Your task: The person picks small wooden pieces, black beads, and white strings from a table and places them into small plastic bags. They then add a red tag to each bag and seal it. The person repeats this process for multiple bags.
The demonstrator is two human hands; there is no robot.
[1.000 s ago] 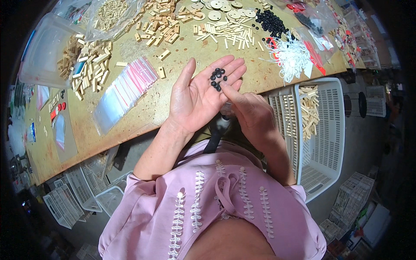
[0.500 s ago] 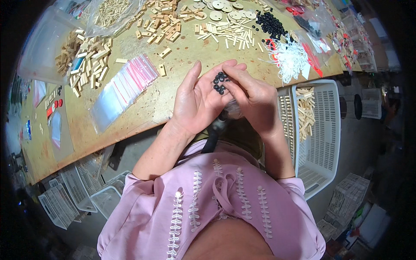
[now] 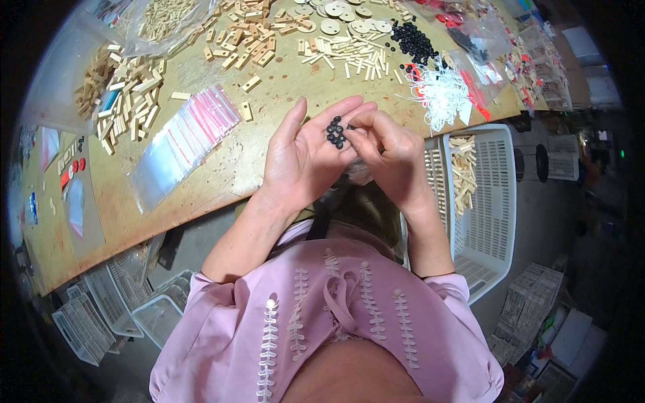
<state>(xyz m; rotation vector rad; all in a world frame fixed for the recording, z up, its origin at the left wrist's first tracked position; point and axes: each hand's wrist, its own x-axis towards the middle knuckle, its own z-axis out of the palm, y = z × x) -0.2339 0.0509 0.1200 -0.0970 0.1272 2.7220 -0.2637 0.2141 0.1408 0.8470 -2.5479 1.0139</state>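
Note:
Palm up above the table's front edge, my left hand (image 3: 295,154) holds a small cluster of black beads (image 3: 335,133). Its thumb points up and away, and its fingers stretch toward the right. My right hand (image 3: 388,151) is closed in a pinch over the left fingers, just right of the cluster. A black bead (image 3: 351,127) shows at its fingertips. The beads look round, with holes in some. The far fingers of my right hand are partly hidden behind its knuckles.
On the table (image 3: 222,164) lie clear zip bags (image 3: 191,138), wooden blocks (image 3: 138,94), wooden discs (image 3: 336,10), short sticks (image 3: 349,54), a black bead pile (image 3: 413,43) and white cords (image 3: 440,94). A white basket (image 3: 494,201) with wooden pieces stands at my right.
Both hands stay together over the table edge. The beads in my left palm have shifted closer together, and my right fingertips have drawn slightly back from them. The whole view has shifted slightly.

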